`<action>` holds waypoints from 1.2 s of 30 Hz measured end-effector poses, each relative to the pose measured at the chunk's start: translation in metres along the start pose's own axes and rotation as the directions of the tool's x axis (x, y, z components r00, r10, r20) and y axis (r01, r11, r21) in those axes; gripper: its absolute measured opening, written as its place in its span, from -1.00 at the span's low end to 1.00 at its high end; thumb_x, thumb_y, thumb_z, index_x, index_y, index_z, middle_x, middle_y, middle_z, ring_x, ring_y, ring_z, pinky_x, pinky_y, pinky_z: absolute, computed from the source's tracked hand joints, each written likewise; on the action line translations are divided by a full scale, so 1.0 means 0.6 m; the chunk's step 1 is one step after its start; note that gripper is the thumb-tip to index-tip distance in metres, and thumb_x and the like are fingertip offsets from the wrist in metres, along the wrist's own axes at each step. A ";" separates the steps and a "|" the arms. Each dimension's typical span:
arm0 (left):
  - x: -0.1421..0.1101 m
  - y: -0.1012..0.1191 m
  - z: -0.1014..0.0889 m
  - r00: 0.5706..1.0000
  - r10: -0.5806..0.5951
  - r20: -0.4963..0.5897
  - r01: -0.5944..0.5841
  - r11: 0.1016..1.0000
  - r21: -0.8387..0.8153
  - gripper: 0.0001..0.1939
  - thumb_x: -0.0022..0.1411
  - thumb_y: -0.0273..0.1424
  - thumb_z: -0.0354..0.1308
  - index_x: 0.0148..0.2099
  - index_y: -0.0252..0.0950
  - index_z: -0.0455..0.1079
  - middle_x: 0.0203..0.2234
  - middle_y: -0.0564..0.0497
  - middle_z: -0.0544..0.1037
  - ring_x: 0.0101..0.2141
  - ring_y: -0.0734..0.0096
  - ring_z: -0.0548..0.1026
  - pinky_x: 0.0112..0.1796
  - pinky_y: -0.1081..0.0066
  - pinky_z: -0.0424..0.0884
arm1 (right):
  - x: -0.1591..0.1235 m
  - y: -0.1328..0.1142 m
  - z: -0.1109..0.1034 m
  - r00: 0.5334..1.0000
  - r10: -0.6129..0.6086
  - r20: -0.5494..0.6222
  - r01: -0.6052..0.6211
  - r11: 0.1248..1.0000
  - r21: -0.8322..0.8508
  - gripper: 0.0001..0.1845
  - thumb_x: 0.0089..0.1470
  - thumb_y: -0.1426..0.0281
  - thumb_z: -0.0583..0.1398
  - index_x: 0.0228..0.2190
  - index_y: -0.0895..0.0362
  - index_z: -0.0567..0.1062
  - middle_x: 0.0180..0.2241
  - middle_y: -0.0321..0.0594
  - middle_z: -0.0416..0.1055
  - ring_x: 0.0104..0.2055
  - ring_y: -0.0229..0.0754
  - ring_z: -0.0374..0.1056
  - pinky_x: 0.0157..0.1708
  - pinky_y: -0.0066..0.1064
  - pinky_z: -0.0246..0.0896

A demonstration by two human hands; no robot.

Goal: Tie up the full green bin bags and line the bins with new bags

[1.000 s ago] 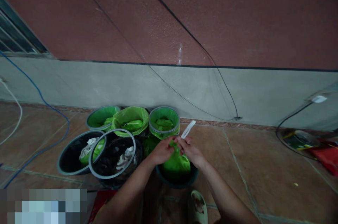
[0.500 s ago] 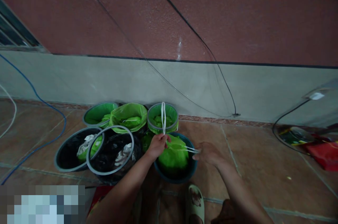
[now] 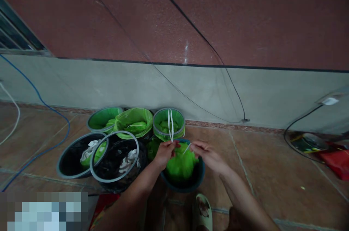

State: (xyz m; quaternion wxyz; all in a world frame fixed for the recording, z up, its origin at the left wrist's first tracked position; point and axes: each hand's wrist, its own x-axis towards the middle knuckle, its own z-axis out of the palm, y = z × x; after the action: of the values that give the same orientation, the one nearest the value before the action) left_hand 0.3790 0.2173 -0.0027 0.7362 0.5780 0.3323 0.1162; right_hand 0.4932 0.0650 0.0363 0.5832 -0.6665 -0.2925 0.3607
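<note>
Cables at far left: blue cable (image 3: 51,109) curving across tiled floor (image 3: 267,165), white cable (image 3: 12,114) beside it. Next, cluster of bins by the wall: two black-lined bins (image 3: 81,154) near, three green-lined bins (image 3: 133,122) behind, touching one another. Right of these, dark bin (image 3: 200,176) holding green bag (image 3: 181,163), bunched at its mouth. Left hand (image 3: 165,153) above the bag's left side, fingers pinched together on white drawstring (image 3: 170,125); that loop standing nearly upright, long axis running away from the hand toward the far wall, free end up. Right hand (image 3: 208,154) just right of it, fingertips closed on a second short strand (image 3: 187,148), slanting up-right to down-left into the bag's neck. Sandal (image 3: 202,212) near, below the bin. Far right: black cord (image 3: 297,122), red object (image 3: 335,160).
</note>
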 end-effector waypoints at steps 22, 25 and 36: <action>-0.026 0.001 0.004 0.774 0.216 0.595 -0.469 0.826 0.312 -0.82 0.17 -0.28 0.15 -0.43 -0.23 0.46 -0.51 0.05 0.46 -0.44 0.38 0.34 -0.36 0.42 0.30 | 0.017 -0.012 0.045 0.986 -0.002 0.166 -0.009 0.998 0.065 -0.48 0.13 -0.08 0.18 -0.46 0.12 0.54 -0.61 -0.34 0.35 -0.54 -0.28 0.23 -0.47 -0.42 0.13; -0.034 0.004 0.004 0.722 0.158 0.674 -0.453 0.844 0.288 -0.76 0.23 -0.23 0.14 -0.36 -0.25 0.54 -0.54 0.07 0.44 -0.48 0.41 0.32 -0.40 0.43 0.27 | 0.025 -0.005 0.036 0.996 0.026 0.085 -0.034 0.995 0.092 -0.51 0.08 -0.09 0.21 -0.38 0.10 0.54 -0.59 -0.37 0.34 -0.54 -0.28 0.23 -0.51 -0.43 0.12; -0.015 -0.017 0.010 0.903 0.024 0.428 -0.144 0.957 0.251 -0.60 0.25 -0.11 0.10 -0.44 -0.30 0.50 -0.67 0.12 0.29 -0.59 0.50 0.21 -0.48 0.44 0.13 | 0.025 0.036 0.030 0.967 -0.161 -0.198 0.105 0.958 -0.267 -0.37 0.11 0.02 0.22 0.11 0.09 0.40 -0.07 -0.08 0.49 -0.11 -0.09 0.44 -0.07 -0.22 0.34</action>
State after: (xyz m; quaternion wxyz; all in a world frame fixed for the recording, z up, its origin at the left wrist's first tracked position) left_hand 0.3735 0.2045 -0.0085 0.6967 0.7002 0.1534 -0.0268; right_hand 0.4862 0.0844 0.0120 0.5446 -0.7499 -0.3150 0.2046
